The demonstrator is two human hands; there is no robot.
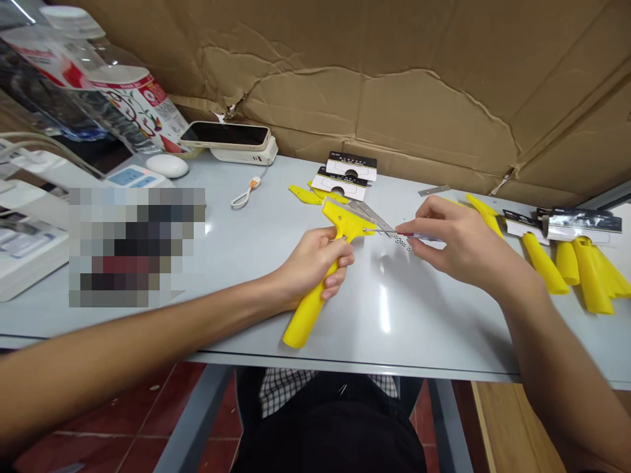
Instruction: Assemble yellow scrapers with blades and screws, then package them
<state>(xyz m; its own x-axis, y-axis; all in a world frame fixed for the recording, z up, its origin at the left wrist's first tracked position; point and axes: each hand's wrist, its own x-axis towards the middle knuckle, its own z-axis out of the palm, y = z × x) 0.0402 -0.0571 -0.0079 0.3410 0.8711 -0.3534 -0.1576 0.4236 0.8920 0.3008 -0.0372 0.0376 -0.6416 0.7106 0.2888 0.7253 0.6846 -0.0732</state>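
Bottles (148,105) w/ red-white labels stand at far L of the grey desk (246,249), near a white mouse (167,165). Next is a phone (229,135), lying on a white device (246,155), w/ a small cord loop (241,200) in front. More to R, behind the work, there are yellow plastic pcs (303,194) and two black-white pkg cards (365,172).

In approx. the middle, L hand (318,263) is wrapped around the neck of a yellow scraper handle (308,315), which is held tilted above the desk, head up. Beyond its head lies a metal blade (377,220). Thin screwdriver (405,232) has its tip at the screw in the head; R hand (458,240) pinches its grip btw. thumb and fingers. Under it are several small metal nuts (403,244). Another blade (434,191) lies at the back. At far R there are more yellow handles (594,279), some w/ black-white cards (586,228).
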